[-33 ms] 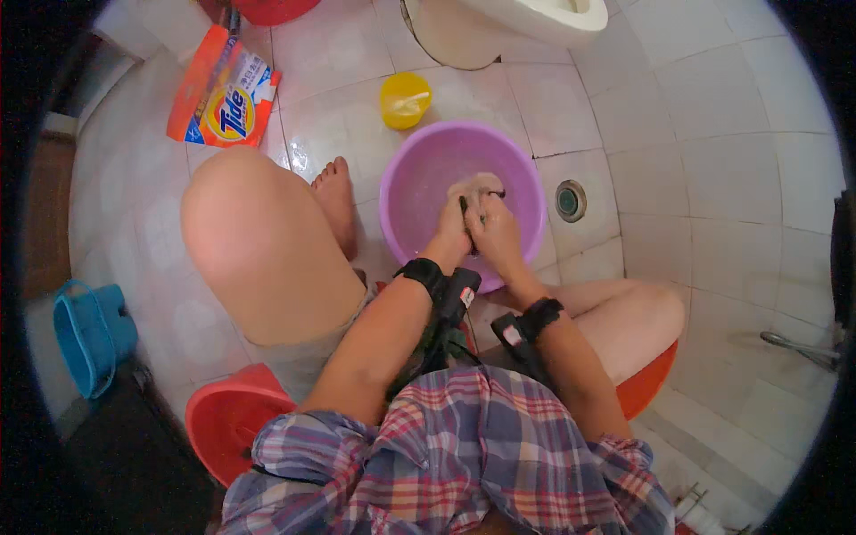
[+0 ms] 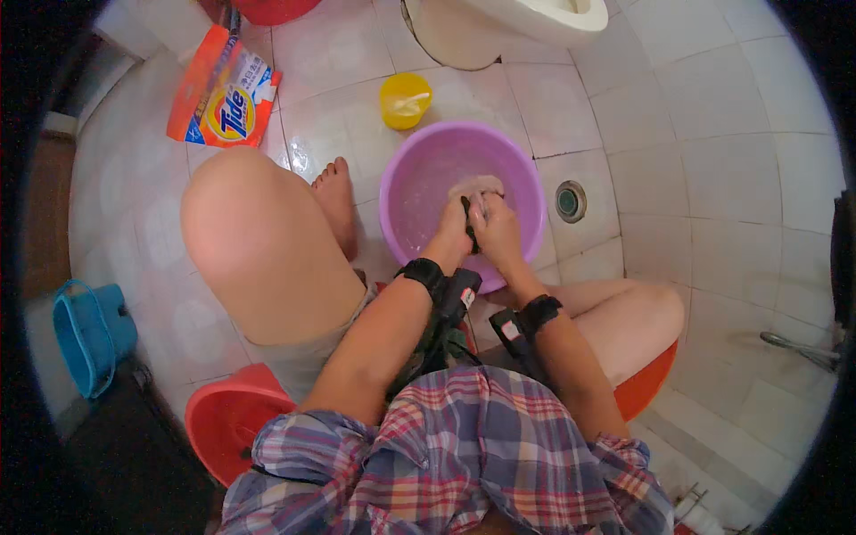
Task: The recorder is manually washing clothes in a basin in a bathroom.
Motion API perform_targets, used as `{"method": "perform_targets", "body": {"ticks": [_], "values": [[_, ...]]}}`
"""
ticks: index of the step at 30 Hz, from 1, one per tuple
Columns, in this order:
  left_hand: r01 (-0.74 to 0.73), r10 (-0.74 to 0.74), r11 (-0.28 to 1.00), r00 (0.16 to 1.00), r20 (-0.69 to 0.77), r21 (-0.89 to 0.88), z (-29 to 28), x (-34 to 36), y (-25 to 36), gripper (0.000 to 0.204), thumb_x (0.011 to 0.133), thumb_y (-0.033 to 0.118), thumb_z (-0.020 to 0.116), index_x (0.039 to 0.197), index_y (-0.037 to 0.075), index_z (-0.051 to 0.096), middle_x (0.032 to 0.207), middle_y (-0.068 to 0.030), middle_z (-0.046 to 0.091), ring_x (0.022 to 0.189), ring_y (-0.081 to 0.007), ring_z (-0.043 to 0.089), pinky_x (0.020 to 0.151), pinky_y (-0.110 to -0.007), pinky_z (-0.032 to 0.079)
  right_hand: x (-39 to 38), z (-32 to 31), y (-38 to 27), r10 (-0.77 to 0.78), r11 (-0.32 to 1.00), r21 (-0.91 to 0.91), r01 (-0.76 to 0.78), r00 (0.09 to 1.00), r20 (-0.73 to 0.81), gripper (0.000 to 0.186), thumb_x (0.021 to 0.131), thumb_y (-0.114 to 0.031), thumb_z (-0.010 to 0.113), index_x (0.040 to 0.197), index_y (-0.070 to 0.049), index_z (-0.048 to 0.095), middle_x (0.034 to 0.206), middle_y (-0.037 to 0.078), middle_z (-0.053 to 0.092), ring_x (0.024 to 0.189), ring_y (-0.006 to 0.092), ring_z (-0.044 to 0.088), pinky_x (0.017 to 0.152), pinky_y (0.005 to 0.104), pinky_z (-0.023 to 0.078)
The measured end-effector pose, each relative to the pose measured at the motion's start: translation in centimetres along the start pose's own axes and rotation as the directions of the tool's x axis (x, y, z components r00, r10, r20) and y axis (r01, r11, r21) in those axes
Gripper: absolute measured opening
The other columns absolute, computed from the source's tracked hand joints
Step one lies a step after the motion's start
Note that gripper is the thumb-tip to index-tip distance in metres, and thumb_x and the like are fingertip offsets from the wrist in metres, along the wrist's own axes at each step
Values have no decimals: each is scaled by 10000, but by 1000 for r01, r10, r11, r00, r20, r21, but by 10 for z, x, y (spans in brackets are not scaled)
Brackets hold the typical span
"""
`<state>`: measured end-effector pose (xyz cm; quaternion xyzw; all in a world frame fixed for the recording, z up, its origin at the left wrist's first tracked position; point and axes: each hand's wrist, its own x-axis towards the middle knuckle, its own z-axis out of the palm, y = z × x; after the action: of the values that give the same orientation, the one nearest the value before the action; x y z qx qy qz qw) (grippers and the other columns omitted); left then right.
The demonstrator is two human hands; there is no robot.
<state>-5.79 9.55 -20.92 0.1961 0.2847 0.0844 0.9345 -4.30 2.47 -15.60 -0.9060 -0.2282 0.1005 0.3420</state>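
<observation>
A purple plastic basin stands on the tiles in front of me with cloudy water in it. Inside it, my left hand and my right hand are side by side, fingers closed on a small wet piece of cloth. The cloth is beige at its far end, with dark parts showing between the hands. Its exact kind I cannot make out, since my fingers cover much of it. Black straps with small boxes sit on both wrists.
A yellow scoop-like container lies beyond the basin. An orange detergent bag stands far left. Right of the basin is a floor drain; a toilet base is behind. A blue bucket and red basin are at left.
My hands shift slightly against each other on the cloth, and its beige far end looks flatter. Everything else stays in place.
</observation>
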Motion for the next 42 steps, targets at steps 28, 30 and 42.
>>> {"method": "perform_targets", "body": {"ticks": [28,30,42], "values": [[210,-197,972,972,-125,107,17,-21,25,613,829,620,386,1146,108,502,1149,-77,533,1041,-234,522,892,-386,427,39,-10,6,445,-181,883,-434,764,467,283,889,-275,451,1013,-42,553,938,85,599,819,208,594,716,329,505],[278,-265,923,961,83,-267,49,-37,36,567,835,586,415,1101,98,524,1098,-84,561,995,-235,546,874,-390,439,35,-25,0,465,96,865,-493,790,398,289,894,-281,446,1001,-33,550,958,93,590,854,219,583,754,335,493],[243,-257,963,958,-129,-113,20,-10,8,200,830,297,489,866,111,553,838,-57,590,737,-214,575,672,-370,493,22,-17,2,417,361,831,-424,870,263,320,828,-162,460,1120,-47,525,887,76,550,806,169,556,645,292,481]]}}
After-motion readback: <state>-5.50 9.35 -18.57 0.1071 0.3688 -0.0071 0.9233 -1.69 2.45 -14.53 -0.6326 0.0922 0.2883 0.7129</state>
